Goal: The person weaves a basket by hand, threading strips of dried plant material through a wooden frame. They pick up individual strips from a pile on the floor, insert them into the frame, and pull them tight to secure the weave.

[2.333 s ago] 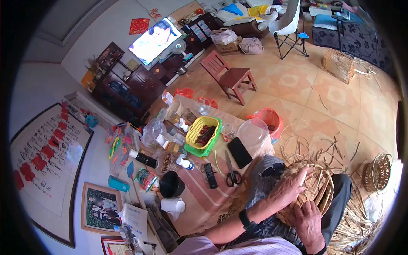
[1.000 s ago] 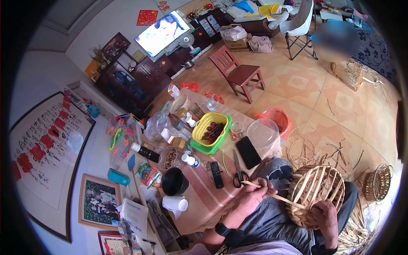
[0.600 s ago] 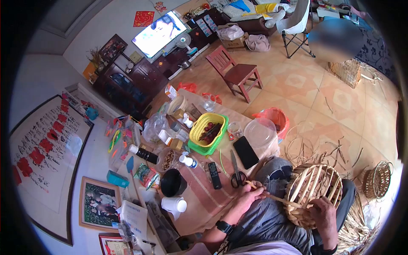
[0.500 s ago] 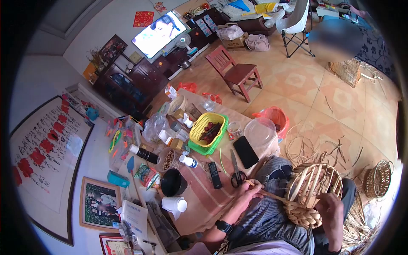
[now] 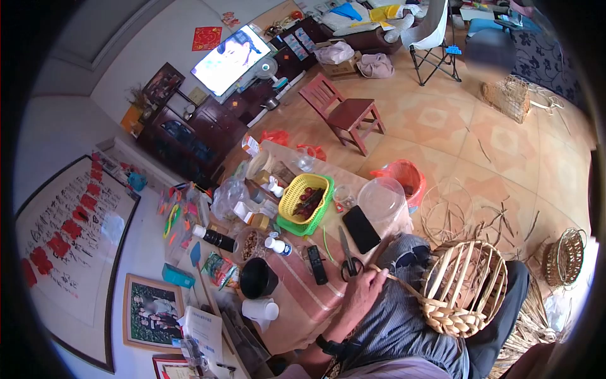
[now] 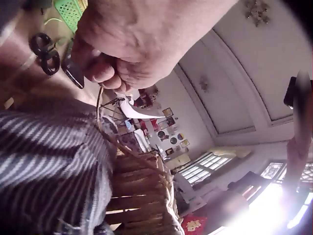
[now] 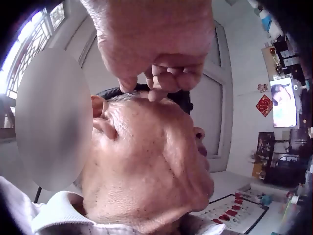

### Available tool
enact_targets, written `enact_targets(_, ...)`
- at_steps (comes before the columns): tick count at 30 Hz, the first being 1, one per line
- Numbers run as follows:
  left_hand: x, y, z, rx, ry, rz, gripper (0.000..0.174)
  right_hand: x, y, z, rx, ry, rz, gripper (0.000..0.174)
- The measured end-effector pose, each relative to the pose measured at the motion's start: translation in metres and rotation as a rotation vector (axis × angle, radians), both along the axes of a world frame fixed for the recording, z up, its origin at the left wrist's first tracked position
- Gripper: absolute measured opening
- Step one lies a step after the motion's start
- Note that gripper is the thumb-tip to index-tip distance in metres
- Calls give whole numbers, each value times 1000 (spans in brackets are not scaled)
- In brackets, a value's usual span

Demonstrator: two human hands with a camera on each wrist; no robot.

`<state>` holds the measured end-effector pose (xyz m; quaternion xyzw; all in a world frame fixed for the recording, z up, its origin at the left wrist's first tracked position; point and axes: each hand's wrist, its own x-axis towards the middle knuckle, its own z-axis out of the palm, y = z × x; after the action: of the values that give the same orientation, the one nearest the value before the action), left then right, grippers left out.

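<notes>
Left grip (image 5: 365,290) on strip (image 5: 404,285), windows (image 6: 204,169) wrist-view only

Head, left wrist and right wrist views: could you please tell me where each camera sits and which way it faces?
Head: head-worn, facing forward and down over the table, lap and basket; the left hand shows.
Left wrist: on that wrist, looking past the left hand and lap to the basket and ceiling.
Right wrist: on that wrist, looking past the right hand at the side of the person's head.
Shared: head and left wrist both show the left hand, basket and scissors.
</notes>
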<state>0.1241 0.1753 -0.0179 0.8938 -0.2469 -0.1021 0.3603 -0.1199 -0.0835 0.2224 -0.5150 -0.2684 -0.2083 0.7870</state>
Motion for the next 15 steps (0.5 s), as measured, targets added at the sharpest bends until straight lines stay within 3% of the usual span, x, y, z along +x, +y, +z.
enact_targets(1,-5,-6,-2,-120,64,-15,47,1,1,0,12,2,-1,28)
enact_targets(2,-5,-5,-8,-74,335,-42,41,2,2,-1,18,6,-5,28)
enact_targets(6,-19,-15,-23,-399,926,-199,35,4,6,-3,43,16,-21,27)
enact_targets(10,-27,-25,-49,-381,910,-260,38,5,7,-7,62,19,-36,27)
enact_targets(15,-20,-27,-56,-435,954,-146,40,2,8,-9,87,13,-60,26)
